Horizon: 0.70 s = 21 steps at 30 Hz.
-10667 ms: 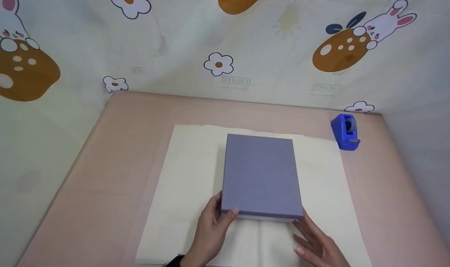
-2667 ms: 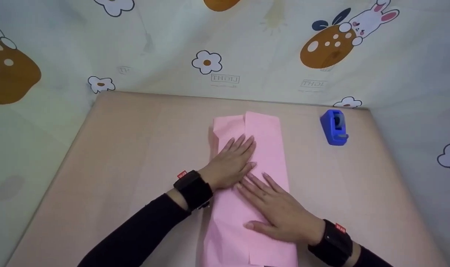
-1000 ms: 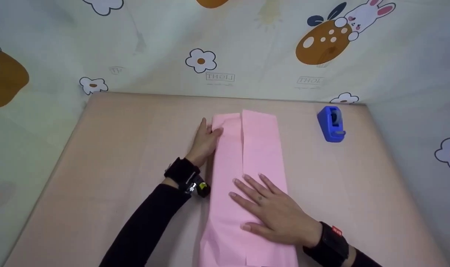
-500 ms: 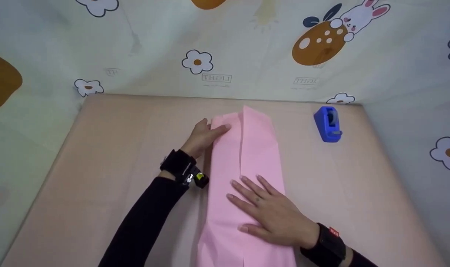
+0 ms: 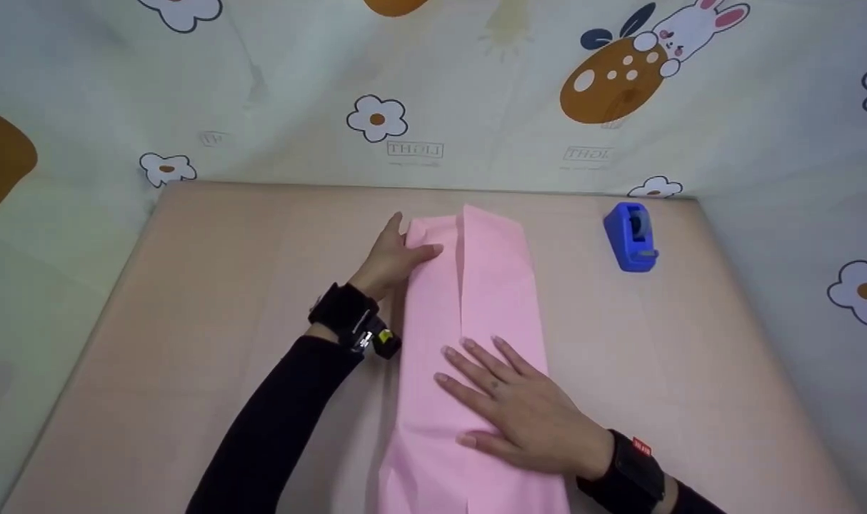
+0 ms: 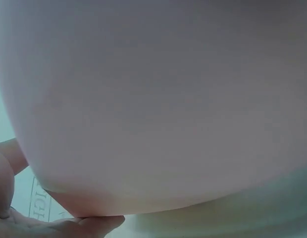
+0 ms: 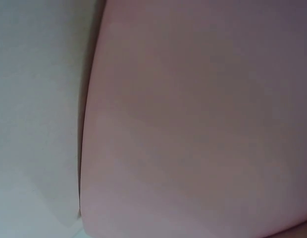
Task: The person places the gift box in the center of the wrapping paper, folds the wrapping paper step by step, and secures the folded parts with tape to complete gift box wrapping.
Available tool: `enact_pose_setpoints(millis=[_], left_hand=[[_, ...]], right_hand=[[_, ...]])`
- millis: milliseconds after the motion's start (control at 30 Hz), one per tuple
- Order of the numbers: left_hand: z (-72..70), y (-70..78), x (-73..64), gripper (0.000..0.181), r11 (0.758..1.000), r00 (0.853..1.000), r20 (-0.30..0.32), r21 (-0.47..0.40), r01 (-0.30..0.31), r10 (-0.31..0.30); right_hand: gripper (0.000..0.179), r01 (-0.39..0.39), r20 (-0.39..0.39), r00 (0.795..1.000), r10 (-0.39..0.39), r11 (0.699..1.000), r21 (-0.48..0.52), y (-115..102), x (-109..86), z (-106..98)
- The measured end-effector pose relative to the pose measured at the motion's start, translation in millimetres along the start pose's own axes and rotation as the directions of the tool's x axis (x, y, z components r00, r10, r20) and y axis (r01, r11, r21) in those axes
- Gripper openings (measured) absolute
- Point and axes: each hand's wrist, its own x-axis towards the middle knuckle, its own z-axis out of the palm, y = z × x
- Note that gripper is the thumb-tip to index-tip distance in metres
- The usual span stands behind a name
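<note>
While the right hand lies flat, fingers spread, on the pink paper package, the left hand grips its far left corner, some fingers hidden; the head view cuts off the package's near end on the worktop. From the left wrist, the dim package leaves only part of that hand visible. From the right wrist, it fills most of the frame, blurred.

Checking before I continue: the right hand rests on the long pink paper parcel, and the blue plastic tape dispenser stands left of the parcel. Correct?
No: the blue plastic tape dispenser stands right of the parcel, as the head view shows. The right hand does rest on the parcel.
</note>
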Motion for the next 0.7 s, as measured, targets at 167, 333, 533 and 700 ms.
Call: enact_pose_setpoints(millis=[167, 333, 533, 700], left_hand=[[-1.5, 1.0, 3.2, 0.088, 0.999, 1.000, -0.006, -0.033, -0.007, 0.006], [-18.1, -4.8, 18.6, 0.056, 0.994, 0.994, 0.035, 0.001, -0.105, 0.105], [-45.1, -19.8, 46.3, 0.045, 0.969, 0.971, 0.147, 0.133, -0.209, 0.189], [-59.2, -28.3, 60.8, 0.039, 0.965, 0.966, 0.206, 0.173, -0.195, 0.158]], right_hand=[[0.068, 0.004, -0.022, 1.000, -0.004, 1.000, -0.016, 1, -0.5, 0], [0.069, 0.000, -0.012, 1.000, 0.000, 1.000, -0.017, 1, 0.2, 1], [0.068, 0.003, 0.001, 1.000, -0.003, 1.000, -0.014, 0, 0.3, 2], [0.067, 0.009, -0.017, 1.000, -0.010, 1.000, -0.017, 0, 0.2, 1]])
